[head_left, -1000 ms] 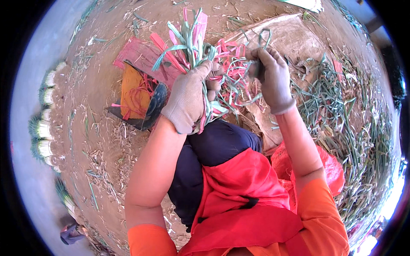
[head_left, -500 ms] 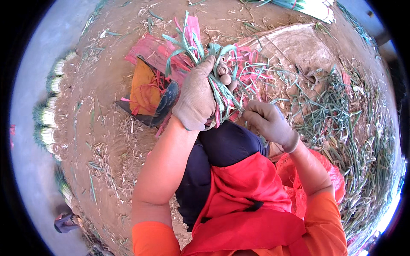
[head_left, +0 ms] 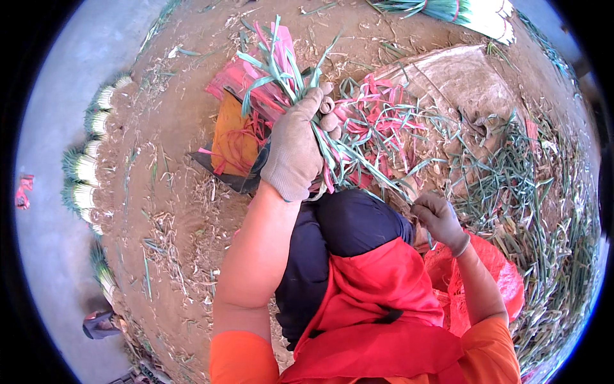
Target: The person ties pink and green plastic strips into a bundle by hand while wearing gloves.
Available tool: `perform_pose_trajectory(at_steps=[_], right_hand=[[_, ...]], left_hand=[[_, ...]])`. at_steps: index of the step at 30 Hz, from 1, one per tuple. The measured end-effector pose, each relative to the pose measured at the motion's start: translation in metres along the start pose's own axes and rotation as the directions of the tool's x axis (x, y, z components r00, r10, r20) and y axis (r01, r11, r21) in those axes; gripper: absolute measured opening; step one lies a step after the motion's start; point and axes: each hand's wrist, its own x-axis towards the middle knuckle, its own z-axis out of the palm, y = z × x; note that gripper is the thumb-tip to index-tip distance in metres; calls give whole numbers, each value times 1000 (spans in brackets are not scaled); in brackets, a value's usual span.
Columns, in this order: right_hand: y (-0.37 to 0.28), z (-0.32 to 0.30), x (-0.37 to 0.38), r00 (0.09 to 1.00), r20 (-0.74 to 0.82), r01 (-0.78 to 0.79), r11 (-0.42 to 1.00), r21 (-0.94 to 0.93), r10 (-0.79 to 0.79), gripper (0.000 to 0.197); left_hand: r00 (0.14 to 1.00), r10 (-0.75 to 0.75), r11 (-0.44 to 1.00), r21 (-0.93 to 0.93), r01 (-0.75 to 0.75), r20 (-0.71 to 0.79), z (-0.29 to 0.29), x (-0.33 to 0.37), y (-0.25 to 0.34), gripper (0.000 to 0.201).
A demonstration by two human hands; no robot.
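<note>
In a grey-beige work glove, my left hand is closed round a loose bunch of green leaves and pink strips. Ends of the bunch stick out above the fist, while others trail down to the right over my dark-trousered knees. My right hand, gloved too, is closed beside my right knee, apart from the bunch. Its fingertips are pressed together, and I cannot make out what is in them. Just past the left hand stands an orange and black container holding pink strips. More pink strips lie tangled with green leaves beyond my knees.
A heap of cut green leaves spreads over the ground at right. A brown sheet lies ahead. White-stemmed green bundles line the left side, with another tied bundle at the far right. A red net bag rests by my right forearm.
My right hand has moved right and down, away from the bunch. The left hand keeps its hold, and the trailing leaves now spread farther right. The whole view has shifted slightly.
</note>
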Motion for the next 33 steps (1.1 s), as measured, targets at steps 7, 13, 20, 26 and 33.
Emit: perform_pose_trajectory(at_steps=[7,13,20,26,33], right_hand=[[25,1,6,979,-200,9,992,-125,-34,17],[63,-16,14,964,-217,99,965,-245,-154,19],[186,-60,-13,899,-430,-179,819,-545,-90,23],[248,-139,-47,717,-681,-592,646,-482,149,18],[282,-161,3,661,-742,-607,662,-439,115,23]], left_hand=[[999,13,982,187,-5,-41,16,3,0,16],[961,236,945,265,-192,-146,-44,5,17,26],[847,518,468,868,-163,-121,-191,-6,154,46],[646,505,-758,-652,16,-572,-237,-107,345,49],[373,855,54,778,627,-359,-287,-158,405,49]])
